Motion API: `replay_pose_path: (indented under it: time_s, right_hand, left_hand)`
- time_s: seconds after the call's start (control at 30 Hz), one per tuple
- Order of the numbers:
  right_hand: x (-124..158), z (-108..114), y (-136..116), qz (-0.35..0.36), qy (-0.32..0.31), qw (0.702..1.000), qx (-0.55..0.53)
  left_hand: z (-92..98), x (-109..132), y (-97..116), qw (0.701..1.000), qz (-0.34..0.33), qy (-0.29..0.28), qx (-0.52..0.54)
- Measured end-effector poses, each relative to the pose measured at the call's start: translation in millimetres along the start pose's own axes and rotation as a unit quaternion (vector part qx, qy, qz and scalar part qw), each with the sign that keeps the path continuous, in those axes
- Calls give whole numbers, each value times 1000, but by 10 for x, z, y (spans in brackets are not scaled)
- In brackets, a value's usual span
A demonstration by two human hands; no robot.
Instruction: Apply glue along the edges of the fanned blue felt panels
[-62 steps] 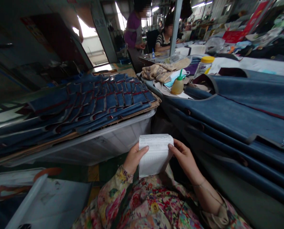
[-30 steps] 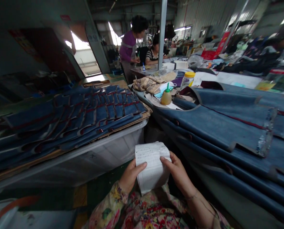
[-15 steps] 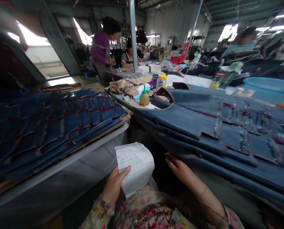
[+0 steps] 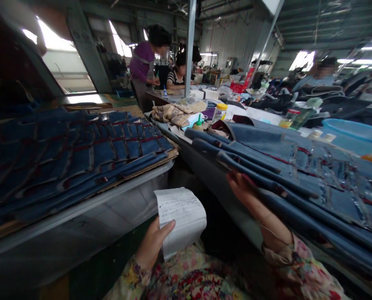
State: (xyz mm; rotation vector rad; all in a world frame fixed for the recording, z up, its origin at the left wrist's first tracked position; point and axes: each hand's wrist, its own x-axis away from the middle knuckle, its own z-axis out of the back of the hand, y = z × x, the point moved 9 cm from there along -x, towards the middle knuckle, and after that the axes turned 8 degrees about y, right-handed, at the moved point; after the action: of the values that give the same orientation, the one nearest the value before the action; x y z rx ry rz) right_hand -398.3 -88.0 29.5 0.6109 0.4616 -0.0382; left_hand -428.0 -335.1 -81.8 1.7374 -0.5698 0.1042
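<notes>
My left hand (image 4: 154, 243) is closed on a sheet of white paper (image 4: 181, 216) with handwriting on it, the thumb lying across its front. The sheet is bent over and tilted toward me. My right hand (image 4: 243, 191) is at the near edge of the stacked blue panels (image 4: 260, 154) on the right-hand table. Its fingers look stretched out and touch the underside of the panel edges; blur softens the fingertips. Dark-edged cutouts and dark red strips mark these panels, and their front layers are folded up in ridges.
More blue panels (image 4: 79, 154) lie on cardboard over a pale bin (image 4: 111, 208) at left. Behind the right stack are a green-tipped bottle (image 4: 198, 124), a yellow-lidded jar (image 4: 220, 112), a patterned cloth (image 4: 170, 113) and a blue basin (image 4: 348, 129). Several people are farther back.
My right hand has moved up and forward, and the near edges of the right-hand panels have been pushed up and back, partly covering the green-tipped bottle. My left hand still holds the paper.
</notes>
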Motion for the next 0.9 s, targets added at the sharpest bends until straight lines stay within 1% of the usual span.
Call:
replay_pose_path:
  time_s: [0.03,0.07,0.1,0.13,0.17,0.2,0.23,0.27,0.3,0.33,0.37,0.4,0.47,0.5,0.53,0.6,0.67,0.73,0.8,0.9]
  right_hand:
    - [-61,10,277,-122,27,982,-142]
    - [-91,-13,512,-217,52,931,-288]
    - [-105,-48,707,-290,73,864,-405]
    - [-118,-86,855,-340,82,798,-491]
    - [-127,-113,971,-378,82,744,-544]
    - [-132,-129,1062,-406,80,704,-577]
    - [-139,-133,1127,-422,74,678,-597]
    - [-149,-129,1170,-428,68,666,-607]
    - [-163,-122,1188,-423,60,670,-608]
    - [-179,-116,1186,-409,50,687,-599]
    - [-196,-118,1157,-386,34,715,-582]
    - [-211,-131,1105,-356,13,750,-557]
    - [-223,-204,951,-283,-43,824,-488]
    - [-219,-262,859,-241,-75,857,-450]
    - [-209,-327,770,-196,-104,884,-411]
    - [-181,-458,670,-128,-138,924,-334]
    - [-171,-559,691,-99,-139,948,-267]
    - [-172,-621,774,-101,-131,962,-217]
    - [-181,-636,795,-89,-127,967,-202]
    - [-197,-597,700,-56,-121,964,-231]
  left_hand:
    - [22,0,-8,1000,1,4,1]
    - [39,-2,-15,1000,2,6,3]
    - [50,-4,-21,1000,3,7,3]
    - [58,-6,-28,1000,5,7,4]
    - [62,-10,-36,1000,7,6,5]
    - [63,-14,-44,1000,10,5,7]
    - [60,-18,-50,1000,12,3,8]
    - [56,-22,-53,1000,13,2,9]
    - [53,-28,-54,1000,14,2,9]
    - [48,-33,-52,1000,14,2,8]
    - [43,-38,-51,1000,15,1,7]
    - [37,-43,-49,1000,15,1,5]
    - [24,-49,-51,1000,18,-2,2]
    - [16,-49,-51,1000,19,-6,1]
    - [9,-48,-49,1000,18,-9,0]
    - [6,-46,-41,1000,12,-9,-1]
    - [14,-46,-37,1000,5,-5,-1]
    - [16,-48,-40,1000,0,-5,-2]
    - [10,-50,-41,1000,-5,-9,-2]
    - [-7,-50,-42,1000,-11,-16,1]
